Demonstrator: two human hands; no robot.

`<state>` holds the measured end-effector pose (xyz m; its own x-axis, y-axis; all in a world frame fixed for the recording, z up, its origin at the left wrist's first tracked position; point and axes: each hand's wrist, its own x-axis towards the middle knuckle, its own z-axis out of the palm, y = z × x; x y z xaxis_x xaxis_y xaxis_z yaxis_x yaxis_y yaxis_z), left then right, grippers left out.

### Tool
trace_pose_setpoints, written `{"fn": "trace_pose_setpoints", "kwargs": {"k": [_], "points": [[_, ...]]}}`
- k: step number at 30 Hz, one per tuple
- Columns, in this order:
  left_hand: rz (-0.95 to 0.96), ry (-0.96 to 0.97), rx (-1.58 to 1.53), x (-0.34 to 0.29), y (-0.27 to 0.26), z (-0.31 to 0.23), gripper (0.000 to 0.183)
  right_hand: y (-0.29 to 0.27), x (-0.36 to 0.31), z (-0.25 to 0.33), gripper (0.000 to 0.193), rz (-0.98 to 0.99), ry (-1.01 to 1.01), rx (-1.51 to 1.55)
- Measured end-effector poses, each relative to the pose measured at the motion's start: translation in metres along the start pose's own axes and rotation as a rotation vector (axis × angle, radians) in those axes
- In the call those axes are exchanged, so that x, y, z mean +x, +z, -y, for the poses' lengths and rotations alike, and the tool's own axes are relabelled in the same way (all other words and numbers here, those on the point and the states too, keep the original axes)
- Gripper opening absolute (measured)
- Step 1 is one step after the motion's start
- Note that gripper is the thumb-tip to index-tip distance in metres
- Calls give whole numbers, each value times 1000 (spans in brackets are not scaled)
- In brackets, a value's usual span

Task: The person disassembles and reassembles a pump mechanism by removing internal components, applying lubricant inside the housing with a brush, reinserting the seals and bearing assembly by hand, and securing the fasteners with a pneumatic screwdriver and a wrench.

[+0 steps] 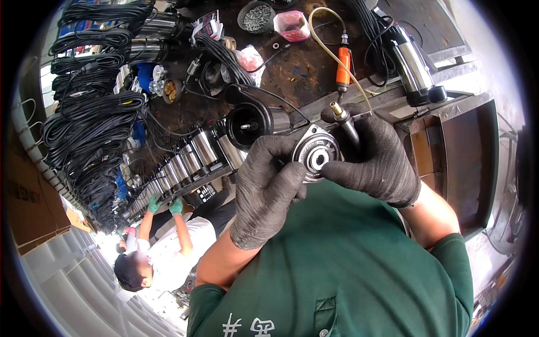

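Note:
My left hand [265, 188], in a dark grey knit glove, is closed around the rim of a round metal flange [315, 150] with a pointed mounting ear. A pale ring with a dark centre sits in the middle of its face, which is turned up toward me. My right hand [382, 168], gloved alike, presses its thumb against the flange's right edge near that ring. Between that thumb and the curled fingers lies a metal rod [348, 126] with a brass-coloured tip. Just beyond my left hand stands a motor housing [247, 124], its open end showing a shaft.
Behind my hands hangs an orange power screwdriver [343, 66] on a yellowish hose. The dark workbench [306, 84] also bears a bowl of screws [256, 18], a pink box [292, 26] and a steel pump [412, 64]. Coiled black cables [92, 123] line the left, where a co-worker [168, 247] works.

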<state>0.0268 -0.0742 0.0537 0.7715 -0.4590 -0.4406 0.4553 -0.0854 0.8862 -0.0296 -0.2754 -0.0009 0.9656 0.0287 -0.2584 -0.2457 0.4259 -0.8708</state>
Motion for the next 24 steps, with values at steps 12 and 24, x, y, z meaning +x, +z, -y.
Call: {"fn": "trace_pose_setpoints", "kwargs": {"k": [12, 24], "points": [[-178, 90, 522, 9, 21, 13, 23, 9, -10, -8, 53, -81, -163, -197], [-94, -9, -31, 11, 13, 19, 31, -74, -52, -84, 38, -523, -106, -4]]}}
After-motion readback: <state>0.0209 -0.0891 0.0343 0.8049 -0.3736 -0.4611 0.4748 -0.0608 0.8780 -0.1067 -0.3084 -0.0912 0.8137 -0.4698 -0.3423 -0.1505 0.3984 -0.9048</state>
